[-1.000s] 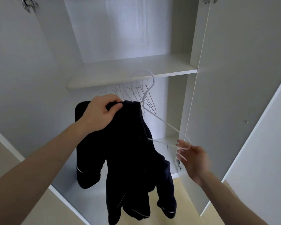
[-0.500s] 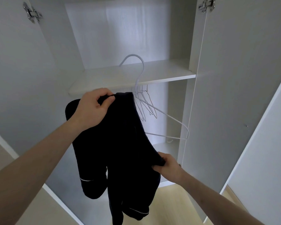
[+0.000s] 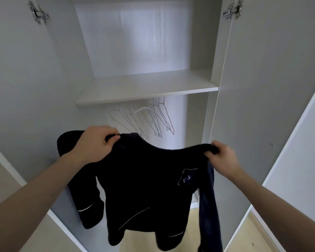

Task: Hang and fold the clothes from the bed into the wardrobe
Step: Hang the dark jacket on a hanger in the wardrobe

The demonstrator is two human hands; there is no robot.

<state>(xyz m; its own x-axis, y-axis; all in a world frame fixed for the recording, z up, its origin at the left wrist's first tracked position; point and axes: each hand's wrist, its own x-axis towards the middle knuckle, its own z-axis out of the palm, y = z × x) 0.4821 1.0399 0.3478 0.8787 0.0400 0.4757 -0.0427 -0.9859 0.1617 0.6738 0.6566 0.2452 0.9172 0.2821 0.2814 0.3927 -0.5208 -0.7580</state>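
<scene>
left hand [image 3: 96, 142] and right hand [image 3: 221, 157] each pinch a shoulder of the dark garment [image 3: 147, 179], fingers curled over its top edge, mid-frame.

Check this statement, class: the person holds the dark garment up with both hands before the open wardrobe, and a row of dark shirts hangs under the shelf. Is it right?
One detail is wrong. Under the shelf hang only bare white hangers, no shirts. The rest stands: the head view shows the left hand and right hand each gripping the dark garment before the open wardrobe.
</scene>
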